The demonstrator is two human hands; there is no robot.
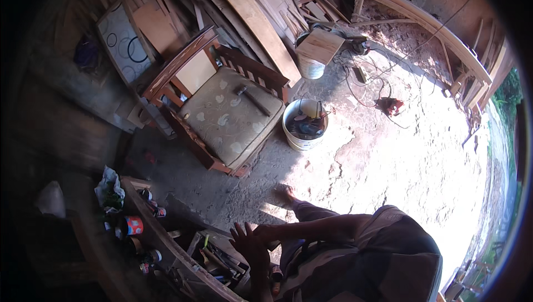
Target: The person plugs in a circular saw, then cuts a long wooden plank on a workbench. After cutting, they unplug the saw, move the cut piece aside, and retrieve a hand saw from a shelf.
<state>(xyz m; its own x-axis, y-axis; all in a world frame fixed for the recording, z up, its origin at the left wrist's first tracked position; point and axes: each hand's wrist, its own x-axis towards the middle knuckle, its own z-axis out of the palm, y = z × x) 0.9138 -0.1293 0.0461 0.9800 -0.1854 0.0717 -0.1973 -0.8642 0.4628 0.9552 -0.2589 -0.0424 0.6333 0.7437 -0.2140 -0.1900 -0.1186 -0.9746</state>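
Note:
My left hand [248,245] is raised at the lower middle, its fingers stretched out and slightly apart, with nothing seen in it. My right arm reaches across from the right, and my right hand [266,233] meets the left hand near the thumb side. The right fingers are in shadow and partly hidden, so whether they hold anything does not show. Just left of and below my hands is a wooden tray of tools [214,260], with long-handled pieces lying in a jumble. A small bottle-like thing [276,280] shows beside my left forearm.
A wooden armchair [191,141] with a patterned cushion [222,121] stands ahead, and a hammer [252,100] lies on it. Right of it is a white bucket [302,144] of tools. Cans, including a red one [134,225], sit at left. Cables and a red tool [390,105] lie on the floor.

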